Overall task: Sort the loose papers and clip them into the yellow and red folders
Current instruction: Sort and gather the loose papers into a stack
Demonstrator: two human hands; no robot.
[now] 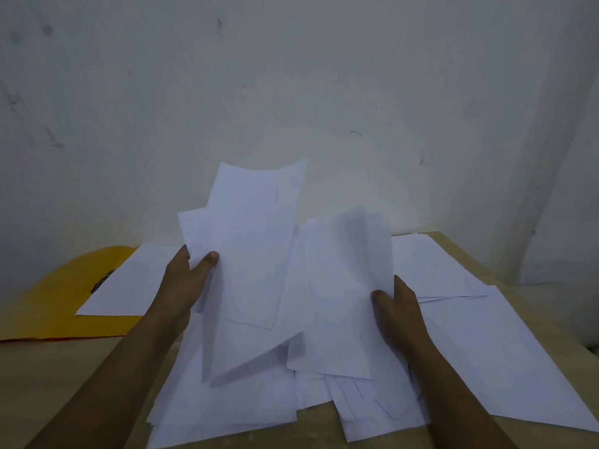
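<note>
Your left hand pinches thin white paper sheets standing long-axis upward; your right hand grasps a curled bunch, above the table's loose pile.

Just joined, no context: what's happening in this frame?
A person is sorting loose white papers on a wooden table. The left hand holds a few sheets raised; the right hand holds another bunch. More sheets lie spread beneath. A yellow folder lies open at left with one sheet on it. No red folder in view.
</note>
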